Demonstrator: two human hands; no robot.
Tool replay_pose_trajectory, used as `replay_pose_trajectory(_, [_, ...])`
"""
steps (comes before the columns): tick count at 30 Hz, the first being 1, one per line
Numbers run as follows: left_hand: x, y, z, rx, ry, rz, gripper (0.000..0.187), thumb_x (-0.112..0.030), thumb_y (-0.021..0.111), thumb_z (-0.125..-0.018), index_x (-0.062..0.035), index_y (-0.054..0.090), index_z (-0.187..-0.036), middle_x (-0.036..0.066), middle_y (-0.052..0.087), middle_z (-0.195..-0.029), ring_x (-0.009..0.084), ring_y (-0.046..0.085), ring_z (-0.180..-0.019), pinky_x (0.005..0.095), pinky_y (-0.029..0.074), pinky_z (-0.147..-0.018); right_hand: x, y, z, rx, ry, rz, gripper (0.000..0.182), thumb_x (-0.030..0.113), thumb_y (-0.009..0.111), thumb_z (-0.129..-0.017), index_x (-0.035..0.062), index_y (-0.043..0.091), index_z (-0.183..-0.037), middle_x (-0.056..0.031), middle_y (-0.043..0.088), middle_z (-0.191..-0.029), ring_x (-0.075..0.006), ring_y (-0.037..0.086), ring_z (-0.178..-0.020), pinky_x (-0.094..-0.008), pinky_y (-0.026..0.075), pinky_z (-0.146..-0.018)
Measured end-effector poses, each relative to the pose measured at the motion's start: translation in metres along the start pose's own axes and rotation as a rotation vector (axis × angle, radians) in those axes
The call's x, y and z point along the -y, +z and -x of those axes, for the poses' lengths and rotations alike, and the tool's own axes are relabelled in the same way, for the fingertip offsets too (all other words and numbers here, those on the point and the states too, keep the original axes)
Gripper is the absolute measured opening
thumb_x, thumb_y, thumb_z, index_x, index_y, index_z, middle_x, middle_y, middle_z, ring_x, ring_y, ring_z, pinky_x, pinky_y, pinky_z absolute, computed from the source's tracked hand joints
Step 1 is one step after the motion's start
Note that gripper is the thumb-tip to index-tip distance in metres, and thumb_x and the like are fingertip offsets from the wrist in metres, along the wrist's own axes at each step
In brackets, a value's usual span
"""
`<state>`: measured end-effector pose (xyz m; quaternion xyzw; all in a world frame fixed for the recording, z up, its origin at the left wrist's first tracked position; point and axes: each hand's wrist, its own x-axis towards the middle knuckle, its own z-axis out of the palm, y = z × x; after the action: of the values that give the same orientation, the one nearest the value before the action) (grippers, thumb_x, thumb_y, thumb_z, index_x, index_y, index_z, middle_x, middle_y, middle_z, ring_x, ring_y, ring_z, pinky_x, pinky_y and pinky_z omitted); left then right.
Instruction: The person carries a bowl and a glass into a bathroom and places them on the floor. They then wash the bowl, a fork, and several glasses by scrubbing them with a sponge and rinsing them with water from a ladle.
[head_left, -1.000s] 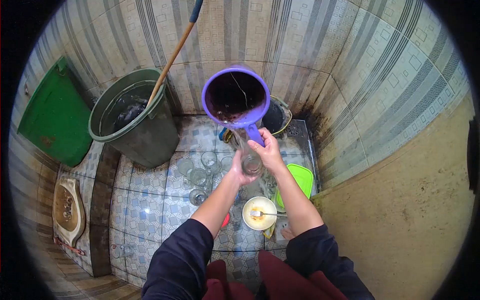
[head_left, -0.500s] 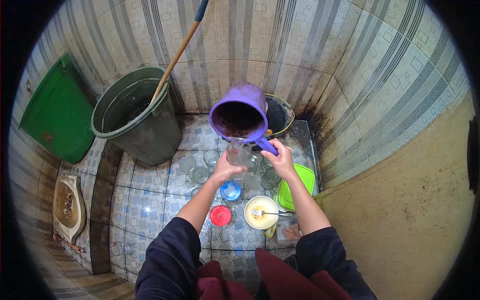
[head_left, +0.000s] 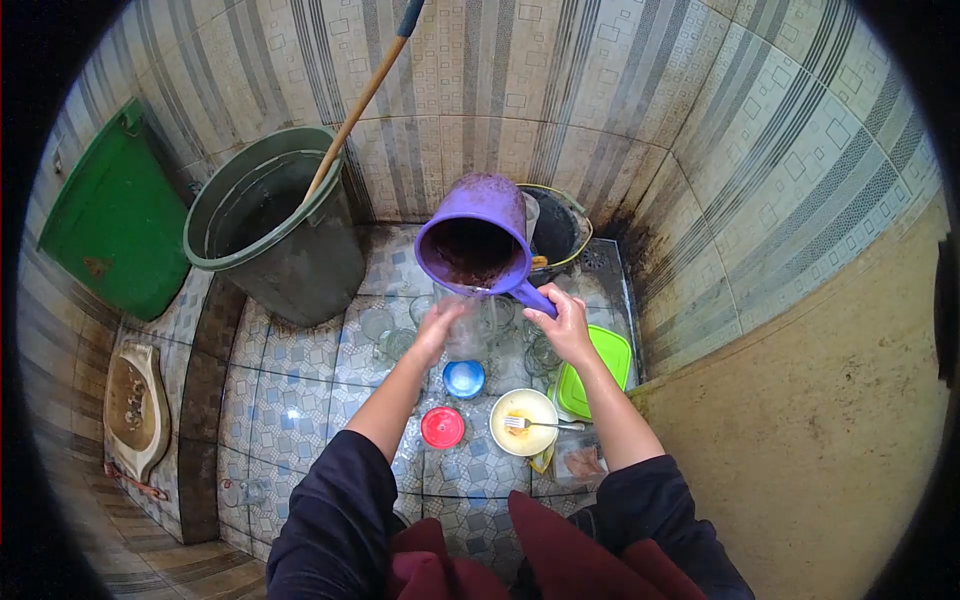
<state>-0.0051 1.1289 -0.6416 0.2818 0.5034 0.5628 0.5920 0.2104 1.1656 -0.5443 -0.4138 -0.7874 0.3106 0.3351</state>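
My right hand [head_left: 566, 325] grips the handle of a purple plastic dipper [head_left: 474, 243], tipped toward me so its dark inside shows. Just below its lip my left hand [head_left: 437, 330] holds a clear drinking glass [head_left: 463, 328] over the tiled floor. Several more clear glasses [head_left: 385, 335] stand on the tiles around the hands. A blue lid [head_left: 464, 379] and a red lid [head_left: 442, 427] lie below my left forearm.
A dark green bucket [head_left: 270, 235] with a wooden stick [head_left: 355, 110] in it stands at the left. A green lid [head_left: 115, 220] leans on the wall. A black pail [head_left: 556, 232], a green container [head_left: 597, 370], a bowl with a fork [head_left: 523, 422] and a floor drain [head_left: 593, 262] lie near.
The dipper came down and tipped lower. My left hand moved left and up with the glass, uncovering the blue and red lids.
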Motion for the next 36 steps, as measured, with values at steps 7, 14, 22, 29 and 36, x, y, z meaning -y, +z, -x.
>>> replay_pose_trajectory(7, [-0.033, 0.027, 0.015, 0.182, -0.694, 0.577, 0.059, -0.052, 0.037, -0.077, -0.0008, 0.039, -0.107, 0.028, 0.049, -0.092, 0.0341, 0.054, -0.074, 0.0421, 0.047, -0.063, 0.005, -0.002, 0.012, 0.011, -0.028, -0.025, 0.026, 0.030, 0.060, -0.068, 0.0092, 0.053, -0.082, -0.0045, 0.054, -0.070, -0.0204, 0.050, -0.070, -0.0328, 0.030, -0.073])
replay_pose_trajectory(14, [-0.009, 0.033, 0.012, 0.003, -0.342, 0.319, 0.046, -0.038, 0.053, -0.074, -0.0026, 0.044, -0.102, 0.014, 0.052, -0.097, 0.0265, 0.052, -0.087, 0.0384, 0.043, -0.076, 0.017, -0.010, 0.021, -0.024, -0.063, 0.094, 0.023, 0.027, 0.061, -0.067, 0.0088, 0.055, -0.080, -0.0036, 0.055, -0.070, -0.0206, 0.050, -0.070, -0.0330, 0.030, -0.072])
replay_pose_trajectory(22, [-0.024, 0.036, 0.035, -0.232, 0.509, -0.628, 0.076, -0.015, 0.074, -0.043, -0.0039, 0.037, -0.108, 0.012, 0.051, -0.101, 0.0246, 0.047, -0.098, 0.0351, 0.033, -0.088, 0.022, -0.025, 0.024, -0.240, -0.240, 0.415, 0.017, 0.020, 0.062, -0.065, 0.0101, 0.056, -0.077, -0.0021, 0.055, -0.072, -0.0196, 0.048, -0.071, -0.0348, 0.028, -0.071])
replay_pose_trajectory(29, [-0.033, 0.035, 0.038, -0.243, 0.601, -1.058, 0.078, -0.021, 0.073, -0.040, -0.0048, 0.038, -0.107, 0.013, 0.044, -0.109, 0.0292, 0.045, -0.100, 0.0444, 0.021, -0.093, 0.024, -0.031, 0.025, -0.299, -0.301, 0.512, 0.015, 0.017, 0.062, -0.063, 0.0112, 0.055, -0.076, -0.0024, 0.054, -0.071, -0.0207, 0.048, -0.070, -0.0343, 0.029, -0.070])
replay_pose_trajectory(36, [-0.024, 0.041, 0.033, -0.103, 0.068, -0.022, 0.056, -0.033, 0.064, -0.060, -0.0031, 0.044, -0.103, 0.014, 0.053, -0.097, 0.0265, 0.050, -0.091, 0.0420, 0.041, -0.077, 0.024, -0.033, 0.021, -0.366, -0.091, 0.390, 0.018, 0.019, 0.062, -0.066, 0.0086, 0.055, -0.079, -0.0067, 0.057, -0.073, -0.0234, 0.052, -0.069, -0.0336, 0.035, -0.064])
